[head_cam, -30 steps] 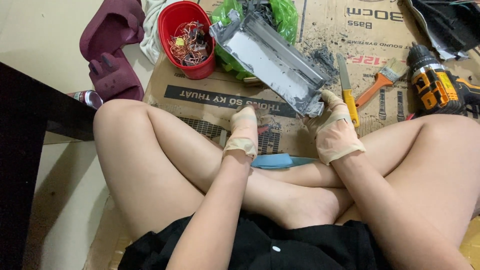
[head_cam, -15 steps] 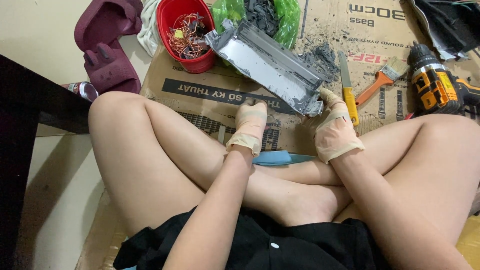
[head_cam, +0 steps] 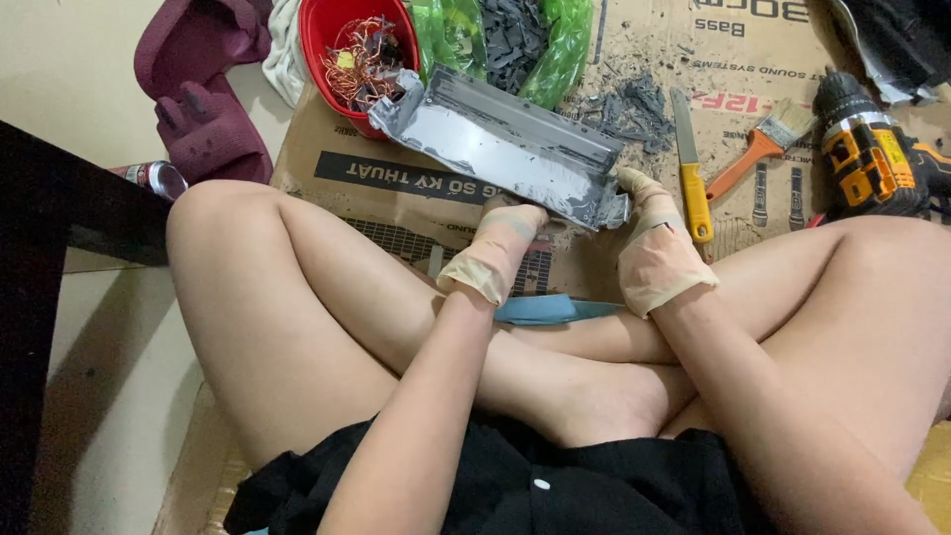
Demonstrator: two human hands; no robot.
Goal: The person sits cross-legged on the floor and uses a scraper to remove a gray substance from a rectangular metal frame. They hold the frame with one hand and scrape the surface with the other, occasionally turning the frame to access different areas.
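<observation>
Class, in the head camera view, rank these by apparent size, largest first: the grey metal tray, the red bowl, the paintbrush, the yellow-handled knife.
1. grey metal tray
2. red bowl, partly cut off
3. yellow-handled knife and paintbrush: too alike to rank

1. Your left hand wears a thin beige latex glove, cuff bunched at the wrist.
2. Your right hand wears a matching glove.
3. Your forearms and legs are bare.
4. You wear black shorts with a small white button.

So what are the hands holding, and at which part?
Both gloved hands hold the grey metal tray: left hand at its near long edge, right hand at its near right corner.
</observation>
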